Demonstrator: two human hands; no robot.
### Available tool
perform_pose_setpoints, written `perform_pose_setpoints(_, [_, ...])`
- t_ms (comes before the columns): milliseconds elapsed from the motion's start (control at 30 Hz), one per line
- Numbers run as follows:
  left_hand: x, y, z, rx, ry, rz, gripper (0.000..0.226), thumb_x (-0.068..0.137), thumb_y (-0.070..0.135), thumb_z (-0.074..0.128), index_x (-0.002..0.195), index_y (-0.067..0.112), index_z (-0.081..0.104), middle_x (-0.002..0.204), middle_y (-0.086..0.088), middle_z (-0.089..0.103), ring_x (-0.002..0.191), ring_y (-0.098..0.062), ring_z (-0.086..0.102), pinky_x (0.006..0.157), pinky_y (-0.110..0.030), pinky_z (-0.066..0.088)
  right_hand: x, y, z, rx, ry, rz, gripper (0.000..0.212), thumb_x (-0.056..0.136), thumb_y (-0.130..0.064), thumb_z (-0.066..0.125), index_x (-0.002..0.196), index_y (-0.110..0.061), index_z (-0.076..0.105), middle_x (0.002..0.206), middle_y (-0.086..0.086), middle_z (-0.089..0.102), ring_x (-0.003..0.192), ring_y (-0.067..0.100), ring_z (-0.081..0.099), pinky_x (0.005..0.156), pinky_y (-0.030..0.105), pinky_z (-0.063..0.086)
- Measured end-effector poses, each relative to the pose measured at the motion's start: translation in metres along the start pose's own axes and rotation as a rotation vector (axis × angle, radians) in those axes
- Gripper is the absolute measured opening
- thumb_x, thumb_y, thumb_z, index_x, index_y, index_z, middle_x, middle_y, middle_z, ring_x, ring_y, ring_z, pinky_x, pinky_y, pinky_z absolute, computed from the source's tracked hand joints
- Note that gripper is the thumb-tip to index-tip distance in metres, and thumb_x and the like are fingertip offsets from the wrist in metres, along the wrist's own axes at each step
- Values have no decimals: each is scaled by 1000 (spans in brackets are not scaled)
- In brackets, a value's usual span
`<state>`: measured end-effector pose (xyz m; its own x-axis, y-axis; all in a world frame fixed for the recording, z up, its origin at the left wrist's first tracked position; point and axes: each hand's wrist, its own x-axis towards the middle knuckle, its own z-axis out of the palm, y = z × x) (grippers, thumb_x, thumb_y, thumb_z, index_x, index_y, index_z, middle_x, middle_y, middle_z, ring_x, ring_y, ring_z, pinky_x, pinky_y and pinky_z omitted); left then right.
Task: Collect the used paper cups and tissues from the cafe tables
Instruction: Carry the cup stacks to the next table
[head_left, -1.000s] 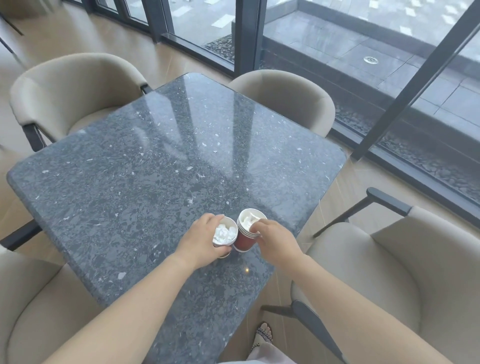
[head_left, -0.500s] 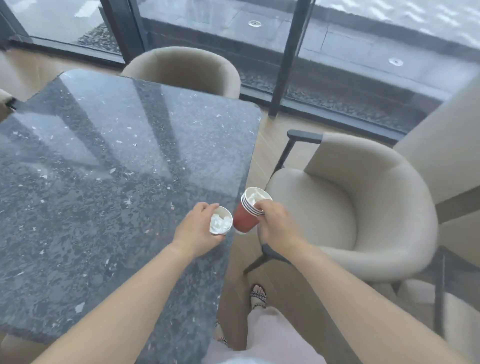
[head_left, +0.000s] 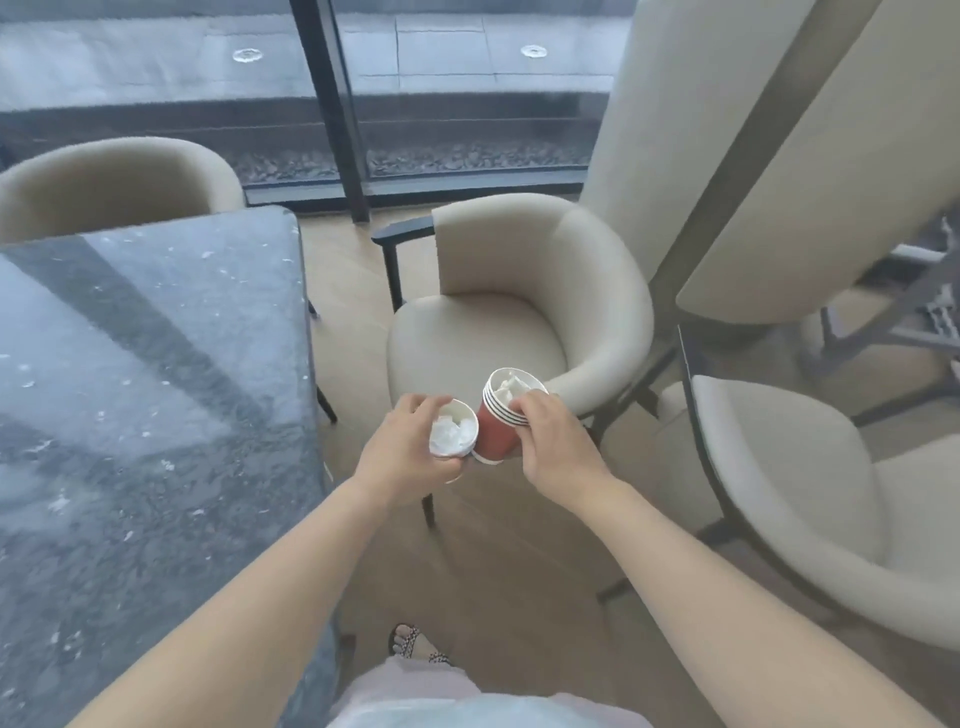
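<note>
The left grip (head_left: 404, 453) is holding a paper cup (head_left: 464, 412) full of crumpled tissues (head_left: 451, 434); the right grip (head_left: 558, 449) is pinching stacked red cups (head_left: 496, 435) containing a tissue (head_left: 510, 387).

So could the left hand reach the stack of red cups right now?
Probably yes: the left hand sits right beside the stack of red cups, nothing between, though it holds a tissue-filled cup.

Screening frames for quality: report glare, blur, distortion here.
Head view: window light glares in pale bands across the dark table; wide-angle distortion leans the window post; mild softness, yet left hand with single cup and right hand with red cup stack read clearly.
</note>
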<state>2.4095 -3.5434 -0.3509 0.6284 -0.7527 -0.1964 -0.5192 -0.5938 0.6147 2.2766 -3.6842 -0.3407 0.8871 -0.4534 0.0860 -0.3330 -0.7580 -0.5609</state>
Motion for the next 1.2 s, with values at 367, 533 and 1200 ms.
perform_pose_setpoints(367, [-37,173,133,35,-55,224,70,68,38,73,131,32,44,129,7,43,116,-14,47,92,-31,45,-154,121,-120,-37,136,107,16,84,2,51,97,-6,57,100,7,59,91,27,50,77,23,35])
perform_pose_setpoints(533, [-57,246,200,58,-106,317,68,68,37,74,130,31,46,127,4,44,112,-17,49,90,-30,45,-227,179,-165,-55,191,191,17,82,4,53,93,-8,58,96,5,60,91,25,52,75,16,30])
perform_pose_setpoints(1200, [-31,472,379,159,-304,644,70,71,31,72,133,31,38,135,0,37,117,-24,44,87,-29,43,-368,361,-286,-75,475,527,16,83,1,54,95,-9,59,99,3,60,94,23,51,76,19,33])
